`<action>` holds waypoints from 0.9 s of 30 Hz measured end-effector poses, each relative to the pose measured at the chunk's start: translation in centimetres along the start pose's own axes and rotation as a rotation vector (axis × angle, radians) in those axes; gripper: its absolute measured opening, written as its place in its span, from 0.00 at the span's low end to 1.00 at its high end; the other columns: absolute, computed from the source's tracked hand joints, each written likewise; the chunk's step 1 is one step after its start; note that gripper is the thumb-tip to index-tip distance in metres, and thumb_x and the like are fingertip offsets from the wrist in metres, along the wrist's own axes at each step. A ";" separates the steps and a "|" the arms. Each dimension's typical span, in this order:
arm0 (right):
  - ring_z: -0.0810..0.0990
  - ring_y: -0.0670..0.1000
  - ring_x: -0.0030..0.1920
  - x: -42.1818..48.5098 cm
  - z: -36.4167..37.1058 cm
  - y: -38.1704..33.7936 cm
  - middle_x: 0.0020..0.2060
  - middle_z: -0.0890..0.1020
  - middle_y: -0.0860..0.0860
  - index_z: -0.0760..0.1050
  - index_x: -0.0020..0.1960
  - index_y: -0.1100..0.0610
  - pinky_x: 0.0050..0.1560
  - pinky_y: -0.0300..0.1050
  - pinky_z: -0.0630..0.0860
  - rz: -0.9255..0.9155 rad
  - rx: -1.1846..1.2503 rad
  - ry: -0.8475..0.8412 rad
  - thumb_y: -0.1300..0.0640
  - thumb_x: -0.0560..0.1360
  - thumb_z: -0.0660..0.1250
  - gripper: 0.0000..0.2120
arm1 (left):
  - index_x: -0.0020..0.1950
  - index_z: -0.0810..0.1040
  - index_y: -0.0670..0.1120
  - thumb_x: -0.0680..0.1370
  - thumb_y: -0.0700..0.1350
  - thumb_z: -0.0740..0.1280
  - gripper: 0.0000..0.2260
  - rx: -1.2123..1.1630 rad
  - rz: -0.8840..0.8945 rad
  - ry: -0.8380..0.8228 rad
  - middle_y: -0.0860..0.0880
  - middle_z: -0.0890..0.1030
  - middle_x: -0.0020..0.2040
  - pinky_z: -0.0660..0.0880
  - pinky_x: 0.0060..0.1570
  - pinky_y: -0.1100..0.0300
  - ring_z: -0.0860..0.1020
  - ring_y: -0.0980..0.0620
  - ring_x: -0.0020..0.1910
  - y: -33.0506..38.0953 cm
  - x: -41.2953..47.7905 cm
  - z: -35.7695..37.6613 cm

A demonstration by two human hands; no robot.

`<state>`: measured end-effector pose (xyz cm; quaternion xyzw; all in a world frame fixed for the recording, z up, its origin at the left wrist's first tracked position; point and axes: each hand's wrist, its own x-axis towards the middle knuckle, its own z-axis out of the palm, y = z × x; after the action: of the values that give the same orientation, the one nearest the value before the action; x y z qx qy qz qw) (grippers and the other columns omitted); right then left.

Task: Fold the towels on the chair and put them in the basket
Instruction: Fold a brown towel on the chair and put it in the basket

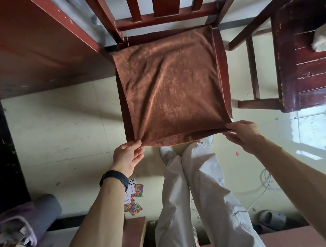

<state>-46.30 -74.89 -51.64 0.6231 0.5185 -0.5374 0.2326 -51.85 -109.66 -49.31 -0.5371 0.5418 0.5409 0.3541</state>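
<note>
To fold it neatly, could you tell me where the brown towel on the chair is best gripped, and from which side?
At its two near corners, from the front of the chair: the brown towel lies spread over the seat, its near edge free, where the left hand and right hand pinch it.

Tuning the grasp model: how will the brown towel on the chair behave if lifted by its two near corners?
Probably floppy: the brown towel wrinkles and puckers where the left hand and right hand pinch its corners. Likely light, since finger pinches alone hold its edge. Its nap looks grippy, not slippery.
</note>
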 end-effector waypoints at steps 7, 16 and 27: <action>0.85 0.53 0.40 0.4 0.0 0.8 0.43 0.84 0.57 0.77 0.48 0.61 0.43 0.44 0.83 -0.016 0.018 0.024 0.63 0.76 0.68 0.02 | 0.52 0.77 0.44 0.81 0.42 0.66 0.03 0.219 -0.055 0.070 0.47 0.80 0.48 0.77 0.54 0.54 0.81 0.50 0.45 -0.2 0.8 1.6; 0.82 0.52 0.31 1.1 0.8 0.4 0.34 0.82 0.57 0.78 0.45 0.62 0.36 0.42 0.83 -0.061 -0.079 0.127 0.62 0.77 0.69 0.03 | 0.49 0.75 0.47 0.77 0.40 0.71 0.06 0.200 0.184 0.087 0.42 0.82 0.51 0.79 0.46 0.58 0.84 0.48 0.42 -0.5 0.3 1.1; 0.83 0.59 0.40 -7.4 -2.8 -5.2 0.39 0.80 0.63 0.76 0.47 0.68 0.55 0.54 0.82 -0.166 -0.108 0.006 0.67 0.76 0.65 0.03 | 0.57 0.80 0.43 0.74 0.41 0.75 0.13 0.058 0.052 -0.086 0.45 0.83 0.52 0.77 0.61 0.54 0.82 0.51 0.46 5.3 -8.1 -2.7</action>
<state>-48.93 -73.64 -42.60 0.5660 0.5973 -0.5244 0.2189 -55.05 -111.47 -39.95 -0.4885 0.5553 0.5565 0.3786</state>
